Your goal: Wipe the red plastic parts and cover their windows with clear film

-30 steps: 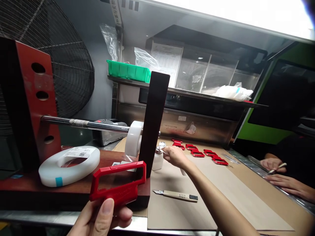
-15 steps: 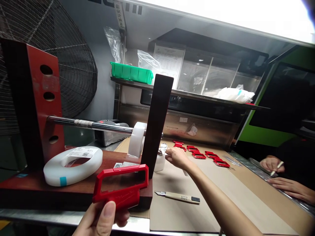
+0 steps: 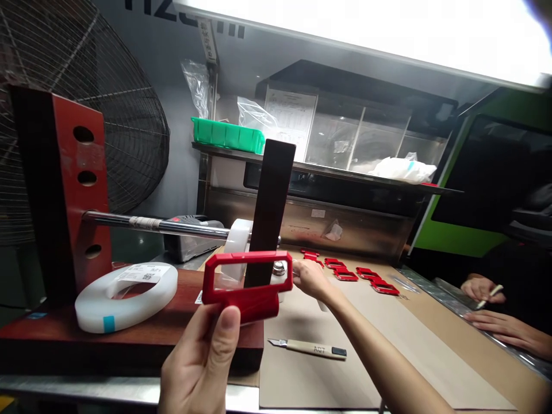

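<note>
Red plastic frame [image 3: 248,284], a rectangular part with an open window, held above the near edge of the table [image 3: 302,379]; long axis roughly horizontal, running left to right, window facing the camera. Left hand [image 3: 200,359] grips its lower edge, thumb on the front. Right hand [image 3: 308,277], arm outstretched, fingers curled at the metal cap of a small white bottle [image 3: 279,275]. Utility knife [image 3: 308,348] on the cardboard; further red frames [image 3: 357,275] in a row beyond. Another person's hands [image 3: 495,310] at far right.

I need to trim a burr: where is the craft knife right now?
In the head view the craft knife lies flat on the brown cardboard sheet, low and centre, just right of the wooden stand's base and under the outstretched right forearm.
</note>
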`<state>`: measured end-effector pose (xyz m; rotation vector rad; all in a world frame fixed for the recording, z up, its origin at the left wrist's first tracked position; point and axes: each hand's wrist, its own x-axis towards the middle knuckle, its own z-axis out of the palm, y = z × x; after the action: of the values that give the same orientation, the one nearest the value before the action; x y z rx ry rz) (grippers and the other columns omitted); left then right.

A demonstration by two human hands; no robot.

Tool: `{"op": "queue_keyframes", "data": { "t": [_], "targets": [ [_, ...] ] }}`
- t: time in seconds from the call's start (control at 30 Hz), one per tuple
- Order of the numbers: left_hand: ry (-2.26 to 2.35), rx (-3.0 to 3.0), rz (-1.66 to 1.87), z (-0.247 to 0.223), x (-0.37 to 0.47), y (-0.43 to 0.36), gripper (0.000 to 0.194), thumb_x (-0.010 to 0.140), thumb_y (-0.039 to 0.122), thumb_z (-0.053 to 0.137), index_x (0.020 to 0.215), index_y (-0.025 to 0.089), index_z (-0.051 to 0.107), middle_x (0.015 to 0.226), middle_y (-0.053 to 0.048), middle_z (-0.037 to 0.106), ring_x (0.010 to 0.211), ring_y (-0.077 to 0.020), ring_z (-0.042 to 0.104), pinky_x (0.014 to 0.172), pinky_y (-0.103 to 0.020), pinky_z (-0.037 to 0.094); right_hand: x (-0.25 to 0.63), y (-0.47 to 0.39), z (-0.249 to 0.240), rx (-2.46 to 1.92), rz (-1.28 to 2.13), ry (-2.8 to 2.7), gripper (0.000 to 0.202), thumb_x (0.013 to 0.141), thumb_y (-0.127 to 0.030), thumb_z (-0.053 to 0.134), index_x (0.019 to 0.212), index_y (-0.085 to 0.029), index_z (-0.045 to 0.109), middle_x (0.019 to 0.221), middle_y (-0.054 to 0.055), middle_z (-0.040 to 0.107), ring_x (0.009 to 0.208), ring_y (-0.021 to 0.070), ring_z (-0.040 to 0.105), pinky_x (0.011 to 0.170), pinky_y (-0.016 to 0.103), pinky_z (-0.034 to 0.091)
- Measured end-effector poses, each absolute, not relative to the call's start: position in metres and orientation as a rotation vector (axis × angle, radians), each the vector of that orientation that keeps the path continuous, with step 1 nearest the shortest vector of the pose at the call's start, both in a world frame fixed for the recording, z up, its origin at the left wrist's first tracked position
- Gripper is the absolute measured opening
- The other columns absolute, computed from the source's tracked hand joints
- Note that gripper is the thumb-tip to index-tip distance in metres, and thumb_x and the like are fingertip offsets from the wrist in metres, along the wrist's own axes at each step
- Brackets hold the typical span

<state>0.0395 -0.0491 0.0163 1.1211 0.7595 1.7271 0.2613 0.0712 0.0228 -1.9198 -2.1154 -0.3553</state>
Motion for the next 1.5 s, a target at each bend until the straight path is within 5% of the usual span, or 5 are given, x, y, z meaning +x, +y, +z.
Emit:
{"op": "queue_keyframes", "data": {
  "t": [0.17, 0.27, 0.47, 0.77, 1.5],
  "targets": [
    [0.435, 1.177, 1.719, 0.066, 0.06, -0.031, 0.027, 0.079, 0.046, 0.07, 0.093, 0.024, 0.068, 0.083, 0.001, 0.074, 0.08, -0.0194, 0.071, 0.066, -0.022, 0.059, 0.273, 0.038, 0.061, -1.602, -0.6, -1.776, 0.022, 0.094, -0.023, 0.045, 0.089, -0.015, 0.064, 0.078, 0.003, 0.063, 0.067, 0.0122, 0.057, 0.062, 0.025, 0.048],
    [0.25, 1.198, 1.78, 0.092, 0.075, -0.024, 0.022, 0.08, 0.043, 0.07, 0.088, 0.023, 0.067, 0.08, 0.004, 0.073, 0.075, -0.0154, 0.071, 0.065, -0.019, 0.059, 0.272, -0.004, 0.095, -1.366, -0.773, -1.564, 0.033, 0.096, -0.023, 0.033, 0.11, -0.013, 0.062, 0.073, 0.002, 0.06, 0.058, 0.0119, 0.052, 0.057, 0.025, 0.046],
    [0.038, 1.241, 1.83, 0.127, 0.103, -0.029, 0.015, 0.083, 0.039, 0.068, 0.081, 0.024, 0.067, 0.074, 0.006, 0.074, 0.069, -0.0136, 0.072, 0.073, -0.023, 0.061, 0.262, -0.075, 0.139, -0.748, -1.193, -1.391, 0.038, 0.09, -0.01, 0.047, 0.126, -0.017, 0.056, 0.074, 0.0, 0.06, 0.05, 0.0086, 0.046, 0.05, 0.025, 0.044],
    [-0.184, 1.414, 1.778, 0.166, 0.133, -0.045, 0.017, 0.089, 0.039, 0.061, 0.085, 0.023, 0.067, 0.087, 0.005, 0.072, 0.083, -0.0137, 0.069, 0.085, -0.028, 0.059, 0.273, -0.114, 0.171, -0.863, -1.59, -1.295, 0.016, 0.091, -0.013, 0.043, 0.091, -0.017, 0.059, 0.061, -0.002, 0.05, 0.042, 0.008, 0.042, 0.04, 0.025, 0.034],
    [-0.298, 1.425, 1.7, 0.184, 0.147, -0.062, 0.021, 0.086, 0.041, 0.064, 0.089, 0.02, 0.067, 0.088, 0.001, 0.073, 0.088, -0.0164, 0.069, 0.087, -0.032, 0.058, 0.284, -0.129, 0.187, -0.926, -1.781, -1.216, 0.019, 0.091, -0.013, 0.04, 0.092, -0.015, 0.058, 0.069, -0.001, 0.044, 0.047, 0.0081, 0.031, 0.042, 0.023, 0.027]
  ]
}}
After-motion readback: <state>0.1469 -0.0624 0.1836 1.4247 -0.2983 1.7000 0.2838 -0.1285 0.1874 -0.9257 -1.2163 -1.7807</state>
